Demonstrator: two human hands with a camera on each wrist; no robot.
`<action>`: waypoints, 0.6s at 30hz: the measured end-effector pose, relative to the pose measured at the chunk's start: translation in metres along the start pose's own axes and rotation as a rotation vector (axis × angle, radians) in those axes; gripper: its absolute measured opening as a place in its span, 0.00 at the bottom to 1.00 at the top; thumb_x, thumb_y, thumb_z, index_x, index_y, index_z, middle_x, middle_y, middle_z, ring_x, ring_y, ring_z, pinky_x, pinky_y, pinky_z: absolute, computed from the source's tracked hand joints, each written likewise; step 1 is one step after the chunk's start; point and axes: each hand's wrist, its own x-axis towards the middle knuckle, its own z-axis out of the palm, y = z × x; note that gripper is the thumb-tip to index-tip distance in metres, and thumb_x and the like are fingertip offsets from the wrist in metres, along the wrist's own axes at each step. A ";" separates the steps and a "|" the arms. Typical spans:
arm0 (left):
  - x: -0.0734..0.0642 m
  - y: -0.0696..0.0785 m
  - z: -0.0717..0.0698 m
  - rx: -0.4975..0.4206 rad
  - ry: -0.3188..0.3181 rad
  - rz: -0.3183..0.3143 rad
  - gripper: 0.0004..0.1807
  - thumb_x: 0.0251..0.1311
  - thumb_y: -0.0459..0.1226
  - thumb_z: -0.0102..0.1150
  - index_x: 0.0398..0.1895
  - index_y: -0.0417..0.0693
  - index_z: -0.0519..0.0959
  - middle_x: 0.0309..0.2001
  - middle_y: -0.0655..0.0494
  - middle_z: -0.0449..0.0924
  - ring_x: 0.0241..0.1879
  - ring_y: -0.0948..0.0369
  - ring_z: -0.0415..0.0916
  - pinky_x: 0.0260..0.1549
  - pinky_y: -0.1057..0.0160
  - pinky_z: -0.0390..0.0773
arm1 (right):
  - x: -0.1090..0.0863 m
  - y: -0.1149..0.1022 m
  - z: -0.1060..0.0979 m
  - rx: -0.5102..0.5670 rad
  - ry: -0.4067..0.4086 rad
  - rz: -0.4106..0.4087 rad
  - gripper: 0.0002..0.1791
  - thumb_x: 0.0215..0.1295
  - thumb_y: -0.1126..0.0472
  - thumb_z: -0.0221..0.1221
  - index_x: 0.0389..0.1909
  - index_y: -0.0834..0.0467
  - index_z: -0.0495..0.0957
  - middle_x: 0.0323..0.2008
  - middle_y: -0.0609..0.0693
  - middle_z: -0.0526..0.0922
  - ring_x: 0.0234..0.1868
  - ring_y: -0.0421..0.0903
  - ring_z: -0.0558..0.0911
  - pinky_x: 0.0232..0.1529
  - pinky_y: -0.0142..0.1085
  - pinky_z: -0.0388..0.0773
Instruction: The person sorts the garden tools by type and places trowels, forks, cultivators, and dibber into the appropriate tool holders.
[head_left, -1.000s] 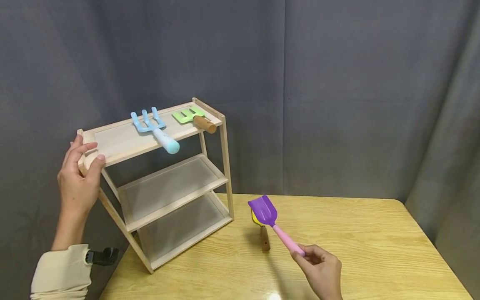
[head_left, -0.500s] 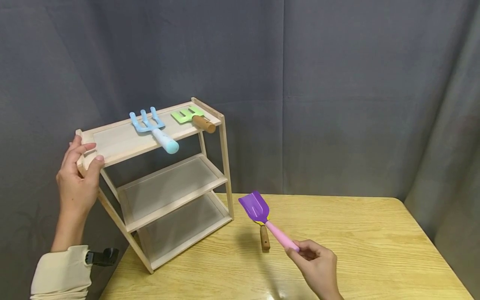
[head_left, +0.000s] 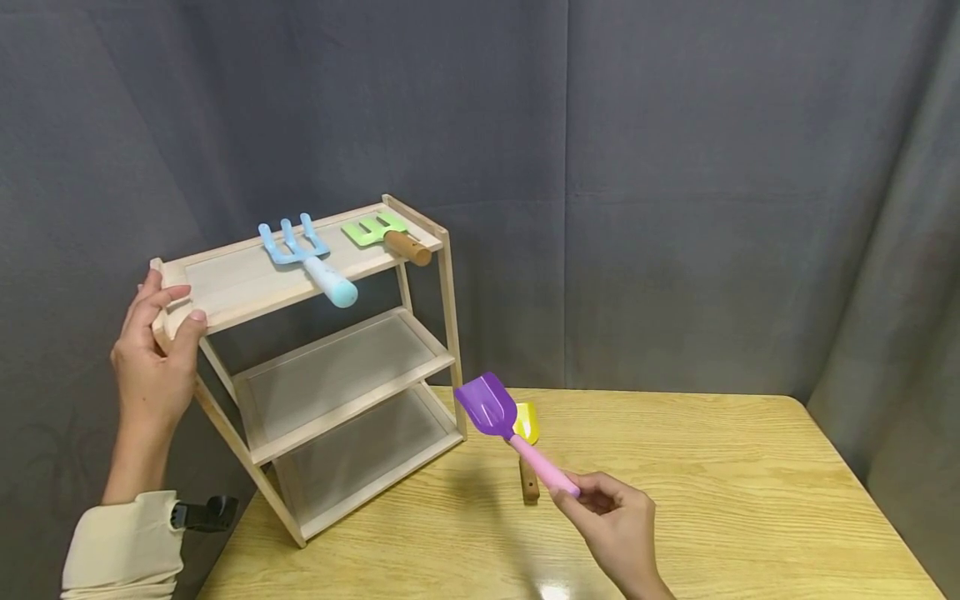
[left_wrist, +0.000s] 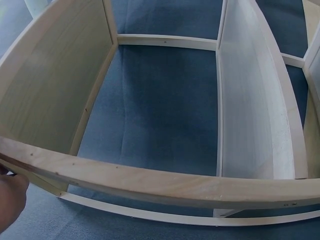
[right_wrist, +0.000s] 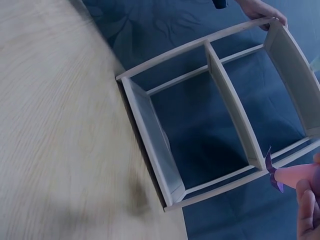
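My left hand (head_left: 155,358) grips the left end of the top shelf of a wooden three-tier rack (head_left: 352,429), thumb in front and fingers over the end piece. Between the thumb and fingers of my right hand (head_left: 617,523) is the pink handle end of a toy shovel (head_left: 487,405) with a purple scoop. It is held above the table, its scoop pointing toward the rack's right side. Partly behind it, a yellow-bladed toy shovel (head_left: 528,422) with a brown handle lies on the table. In the right wrist view the purple scoop (right_wrist: 273,172) overlaps the rack's edge.
On the top shelf lie a blue toy fork (head_left: 296,250) and a green toy fork (head_left: 375,229) with a brown handle, both handles jutting past the front edge. The wooden table (head_left: 720,483) extends to the right. A grey curtain (head_left: 675,192) hangs behind.
My right hand has moved left with the purple shovel, bringing its scoop nearer the rack and uncovering more of the yellow blade. The left hand keeps its grip on the rack.
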 end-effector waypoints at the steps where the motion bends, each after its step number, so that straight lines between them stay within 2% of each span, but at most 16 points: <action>1: 0.000 0.001 0.000 -0.002 0.002 0.002 0.19 0.60 0.30 0.53 0.52 0.26 0.74 0.70 0.49 0.62 0.71 0.59 0.54 0.67 0.66 0.50 | 0.001 -0.001 0.001 0.000 0.000 -0.007 0.08 0.46 0.74 0.72 0.26 0.60 0.86 0.27 0.50 0.86 0.23 0.43 0.83 0.23 0.31 0.80; 6: 0.000 0.002 0.000 -0.003 0.009 0.008 0.18 0.60 0.29 0.54 0.52 0.26 0.74 0.70 0.49 0.62 0.70 0.59 0.54 0.67 0.67 0.50 | 0.003 -0.004 0.008 0.005 0.007 -0.033 0.09 0.44 0.75 0.72 0.26 0.61 0.86 0.26 0.51 0.85 0.23 0.41 0.82 0.23 0.29 0.79; 14: 0.003 -0.006 0.000 0.003 0.017 0.013 0.18 0.59 0.30 0.55 0.51 0.27 0.75 0.69 0.47 0.64 0.69 0.60 0.56 0.66 0.67 0.52 | 0.011 -0.009 0.019 0.033 -0.005 -0.015 0.10 0.44 0.77 0.71 0.27 0.62 0.86 0.25 0.52 0.85 0.22 0.42 0.82 0.23 0.30 0.79; 18: 0.001 0.001 0.000 0.006 0.017 0.011 0.18 0.59 0.30 0.54 0.51 0.27 0.75 0.68 0.46 0.65 0.69 0.62 0.57 0.65 0.68 0.53 | 0.015 -0.016 0.024 0.040 -0.007 -0.008 0.10 0.44 0.78 0.70 0.26 0.63 0.85 0.25 0.53 0.85 0.22 0.41 0.81 0.24 0.29 0.79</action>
